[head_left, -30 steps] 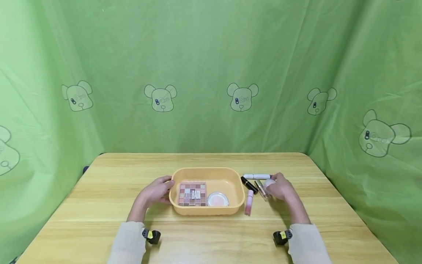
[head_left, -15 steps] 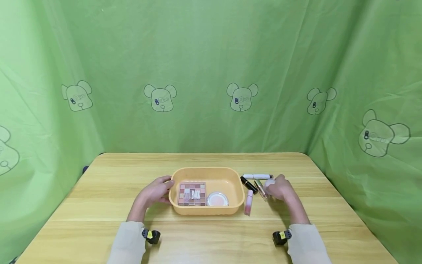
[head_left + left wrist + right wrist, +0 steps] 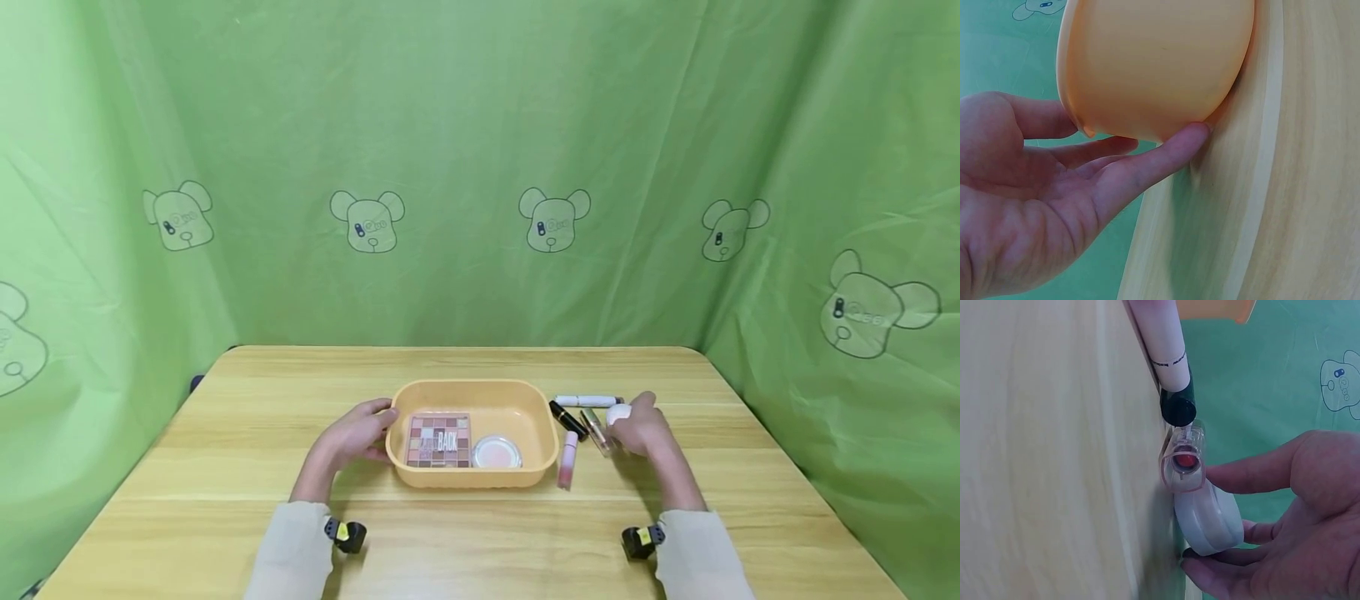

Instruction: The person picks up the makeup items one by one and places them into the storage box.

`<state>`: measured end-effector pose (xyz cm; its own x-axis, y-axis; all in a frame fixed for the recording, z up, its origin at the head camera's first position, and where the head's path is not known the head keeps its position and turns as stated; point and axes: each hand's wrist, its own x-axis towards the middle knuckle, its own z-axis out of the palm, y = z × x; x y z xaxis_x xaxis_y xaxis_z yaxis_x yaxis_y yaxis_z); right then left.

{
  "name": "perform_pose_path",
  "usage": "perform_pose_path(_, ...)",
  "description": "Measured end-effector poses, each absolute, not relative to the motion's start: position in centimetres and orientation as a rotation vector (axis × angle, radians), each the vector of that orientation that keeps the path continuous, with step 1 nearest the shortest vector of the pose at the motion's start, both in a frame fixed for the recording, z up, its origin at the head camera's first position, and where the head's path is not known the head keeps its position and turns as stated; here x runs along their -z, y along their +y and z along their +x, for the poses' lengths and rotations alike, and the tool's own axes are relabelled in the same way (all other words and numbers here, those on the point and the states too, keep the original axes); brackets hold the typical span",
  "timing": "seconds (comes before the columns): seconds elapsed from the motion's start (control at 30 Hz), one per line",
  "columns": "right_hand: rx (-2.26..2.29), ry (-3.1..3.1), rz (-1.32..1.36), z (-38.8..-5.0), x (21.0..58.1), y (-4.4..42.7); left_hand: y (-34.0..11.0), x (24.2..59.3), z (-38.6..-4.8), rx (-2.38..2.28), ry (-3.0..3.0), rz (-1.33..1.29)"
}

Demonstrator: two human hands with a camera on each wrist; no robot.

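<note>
My left hand point(image 3: 358, 433) rests at the left end of the yellow tray point(image 3: 472, 477). The left wrist view has its fairly straight fingers point(image 3: 1179, 147) against the tray's outer wall point(image 3: 1154, 75). In the tray lie a square palette point(image 3: 438, 442) and a round compact point(image 3: 496, 453). To the right, my right hand point(image 3: 639, 427) holds a white round item point(image 3: 617, 412) on edge. Its thumb and fingers are around that item point(image 3: 1210, 519) in the right wrist view, with a clear tube point(image 3: 1183, 465) close beside the thumb.
Between tray and right hand lie a white tube point(image 3: 587, 401), a black tube point(image 3: 567, 419), a clear, gold-capped tube point(image 3: 595, 431) and a pink tube point(image 3: 567, 458). Green curtains point(image 3: 465, 125) stand behind and beside the wooden table point(image 3: 465, 542).
My right hand has shifted slightly right, and more of the white round item shows between its fingers. The white tube's right end is uncovered. My left hand stays at the tray.
</note>
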<state>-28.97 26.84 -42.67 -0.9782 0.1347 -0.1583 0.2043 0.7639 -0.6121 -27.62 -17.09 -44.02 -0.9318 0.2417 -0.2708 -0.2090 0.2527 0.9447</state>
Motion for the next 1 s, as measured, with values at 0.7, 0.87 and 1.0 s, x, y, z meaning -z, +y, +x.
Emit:
perform_pose_path(0.7, 1.01, 2.99, 0.278, -29.06, 42.52, 27.13, -17.05, 43.95, -27.61, -1.724, 2.171, 0.013)
perform_pose_path(0.87, 1.055, 3.011, 0.289, -28.98, 42.35, 26.96, -17.06, 43.97, -27.64, -1.73, 2.169, 0.015)
perform_pose_path(1.0, 1.099, 3.018, 0.306, -28.9, 42.17, 26.84, -17.06, 43.98, -27.62, -1.732, 2.165, 0.02)
